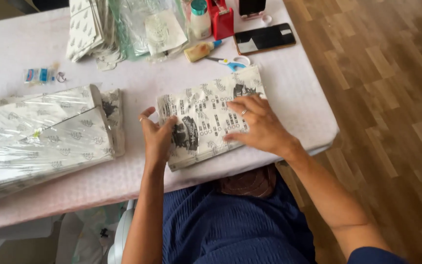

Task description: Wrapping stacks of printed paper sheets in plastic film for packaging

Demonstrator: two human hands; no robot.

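Now | printed white paper bag [211, 117] flat | left hand [156, 137], right hand [257, 124] fingers spread, pressing it

The right hand [257, 126] covers part of the printed paper packet [210, 116], hiding the pattern beneath its palm; the left hand [156, 137] masks the packet's left edge. The plastic-wrapped bundle of packets [40, 137] is cut off by the left edge, its near corner blurred. The stacked flat sheets [86, 29], red dispenser [221, 19] and white bottle [200, 19] are truncated by the top edge. Small items [42, 76] are too small to identify.
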